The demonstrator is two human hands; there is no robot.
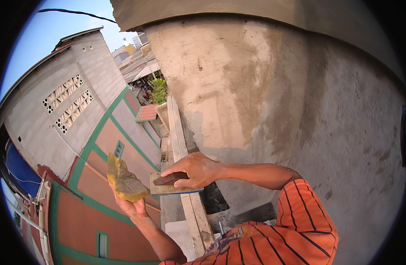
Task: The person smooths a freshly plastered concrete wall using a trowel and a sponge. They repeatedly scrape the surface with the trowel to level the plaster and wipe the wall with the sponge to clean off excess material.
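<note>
Head view, looking down from a height beside a rough grey cement-rendered wall (273, 88) that fills the right and centre of the picture. The right hand (195, 170), reaching in from the right on a forearm in an orange sleeve with dark stripes (300, 216), is closed around the dark handle (170, 178) of a flat rectangular plastering float with a grey, mortar-smeared blade (170, 189); the fingers wrap over the handle from above, and the blade lies roughly level. The left hand (130, 205), rising from the lower edge, grips from below a ragged yellowish sponge block stained with cement (123, 179); its fingers are curled about the sponge's lower part. Sponge and float stand just beside each other, the sponge's lower right corner touching or nearly touching the float's left edge; which of the two cannot be told. Below the hands a pale concrete ledge (185, 132) runs along the foot of the wall. Far beneath, at left, stand a grey block building (57, 101) and a salmon-coloured wall with green trim (101, 185).
</note>
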